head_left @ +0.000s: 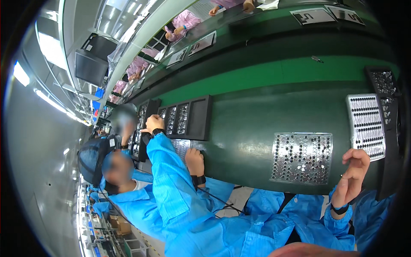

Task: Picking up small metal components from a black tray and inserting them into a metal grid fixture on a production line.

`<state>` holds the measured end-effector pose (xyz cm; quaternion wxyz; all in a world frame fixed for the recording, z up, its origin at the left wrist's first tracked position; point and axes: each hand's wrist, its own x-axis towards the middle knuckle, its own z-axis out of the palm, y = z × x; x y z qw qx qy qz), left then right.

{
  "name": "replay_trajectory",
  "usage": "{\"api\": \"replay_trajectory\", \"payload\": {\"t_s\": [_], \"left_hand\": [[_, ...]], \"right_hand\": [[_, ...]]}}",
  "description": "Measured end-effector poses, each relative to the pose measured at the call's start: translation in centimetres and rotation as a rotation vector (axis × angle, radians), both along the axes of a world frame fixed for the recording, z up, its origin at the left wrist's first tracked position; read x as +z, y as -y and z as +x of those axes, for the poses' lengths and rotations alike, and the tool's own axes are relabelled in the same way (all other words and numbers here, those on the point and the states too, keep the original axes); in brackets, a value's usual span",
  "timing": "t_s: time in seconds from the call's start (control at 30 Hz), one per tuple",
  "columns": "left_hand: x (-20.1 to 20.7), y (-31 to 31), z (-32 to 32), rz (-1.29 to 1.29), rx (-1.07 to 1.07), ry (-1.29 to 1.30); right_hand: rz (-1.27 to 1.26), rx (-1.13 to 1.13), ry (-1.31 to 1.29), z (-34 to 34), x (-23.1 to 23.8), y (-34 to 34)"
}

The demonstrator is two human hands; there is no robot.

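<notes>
My left hand (pixel 154 123) reaches far to the left, over the edge between two black trays. Its thumb stands out from bent fingers, and I make out nothing held. Beside it, a black compartment tray (pixel 206 118) bears rows of small shiny parts in its left sections. At the right, my right hand (pixel 352 175) is raised with loosely curled fingers, the thumb apart from them. It is just below a white tray (pixel 368 128) with rows of small dark parts. To its left, a clear tray (pixel 302 158) lies on the green table, partly filled with dark round pieces.
A co-worker's hand (pixel 195 162) rests by a clear tray beneath the black one; the co-worker sits close at my left. Black trays (pixel 384 83) of shiny pieces stand far right. A small metallic object (pixel 317 59) lies on the green strip. Framed sheets (pixel 312 16) lie beyond.
</notes>
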<state>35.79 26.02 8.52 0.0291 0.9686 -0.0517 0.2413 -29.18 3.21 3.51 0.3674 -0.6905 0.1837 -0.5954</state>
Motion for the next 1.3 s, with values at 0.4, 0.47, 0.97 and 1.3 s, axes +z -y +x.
{"api": "replay_trajectory", "payload": {"t_s": [0.4, 0.47, 0.97, 1.3], "left_hand": [[-3.1, 3.8, -2.3, -1.058, -0.712, -0.915], [-6.4, 5.3, -2.7, -0.790, -0.633, -0.957], [-6.7, 6.2, -3.5, -0.662, -0.524, -1.070], [-6.9, 6.4, -5.1, -0.642, -0.602, -0.946]], "right_hand": [[0.150, 0.076, -0.043, 2.0, -4.5, 2.7], [0.120, 0.049, -0.066, 2.6, -4.9, 2.7], [0.126, -0.064, -0.169, 2.7, -7.3, 3.3], [0.187, 0.082, -0.253, 3.3, -6.3, 3.3]]}}
